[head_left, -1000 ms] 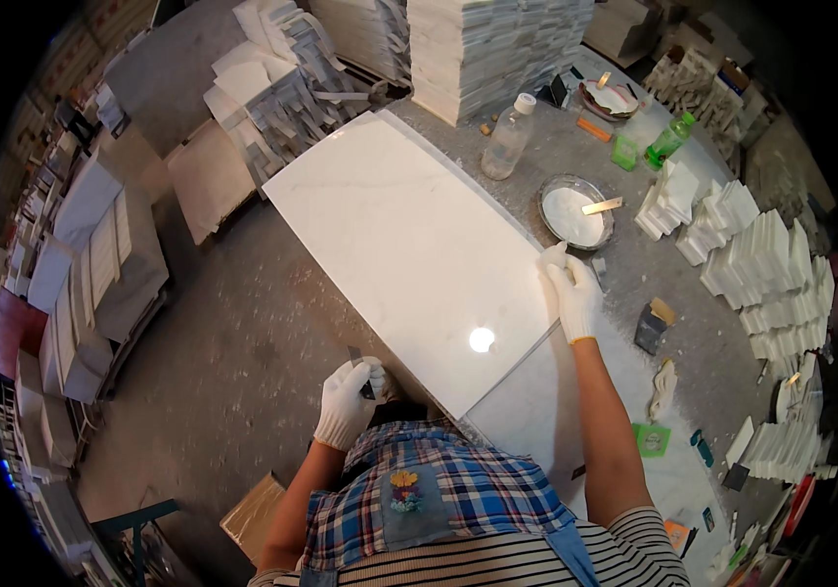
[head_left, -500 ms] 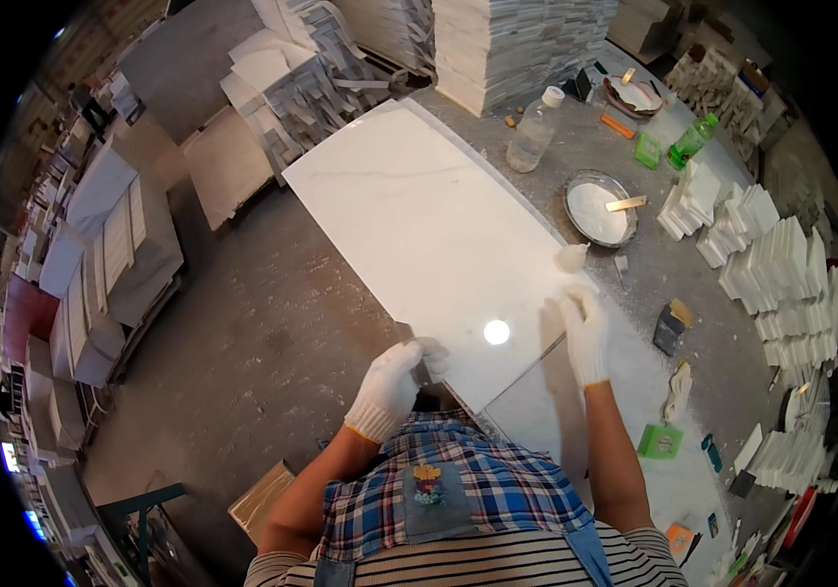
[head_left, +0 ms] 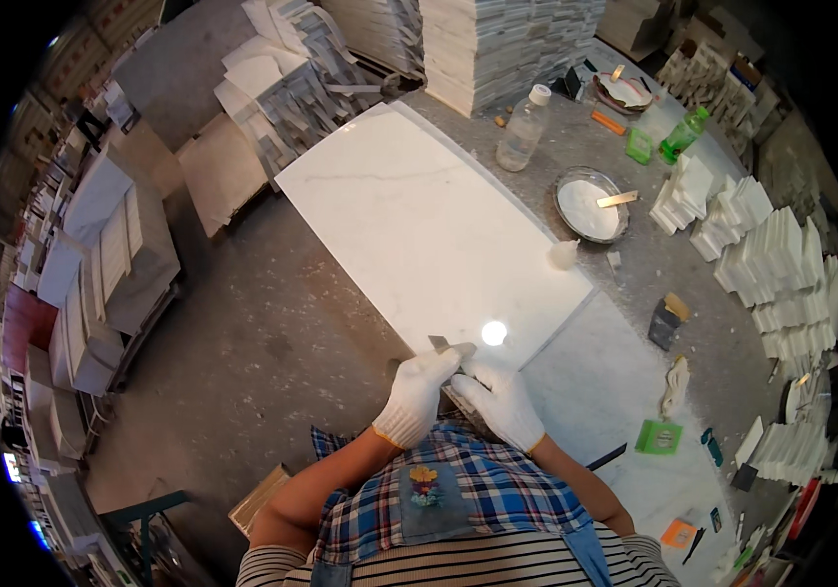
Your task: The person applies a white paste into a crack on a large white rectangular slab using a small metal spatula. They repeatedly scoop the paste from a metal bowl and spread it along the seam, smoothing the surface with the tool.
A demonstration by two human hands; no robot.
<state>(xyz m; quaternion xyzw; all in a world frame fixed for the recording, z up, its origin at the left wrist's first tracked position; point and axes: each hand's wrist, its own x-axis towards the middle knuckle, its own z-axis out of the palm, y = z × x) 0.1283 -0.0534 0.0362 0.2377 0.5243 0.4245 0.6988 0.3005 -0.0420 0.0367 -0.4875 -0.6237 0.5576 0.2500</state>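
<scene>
A large white marble-like slab [head_left: 409,215] lies on the work table, its near corner close to my body. At that corner my left hand [head_left: 417,391], in a white knit glove, pinches a thin dark flat piece that looks like a scraper blade [head_left: 438,342]. Close against it is my gloved right hand [head_left: 504,403], fingers curled in. What the right fingers hold, if anything, is hidden. Under the large slab's right side, another whitish slab [head_left: 575,382] shows. A small white squeeze bulb [head_left: 563,255] stands by the large slab's right edge.
Right of the slab stand a bowl of white paste [head_left: 590,208], a clear bottle [head_left: 524,127] and a green bottle [head_left: 683,135]. Several stacks of white tiles [head_left: 766,254] line the far right. A dark strip [head_left: 607,457] and a green box [head_left: 659,437] lie nearer me.
My right hand has moved left and nearer me, from the slab's right edge to beside my left hand. My left hand has shifted slightly right, and the dark blade now shows above its fingers.
</scene>
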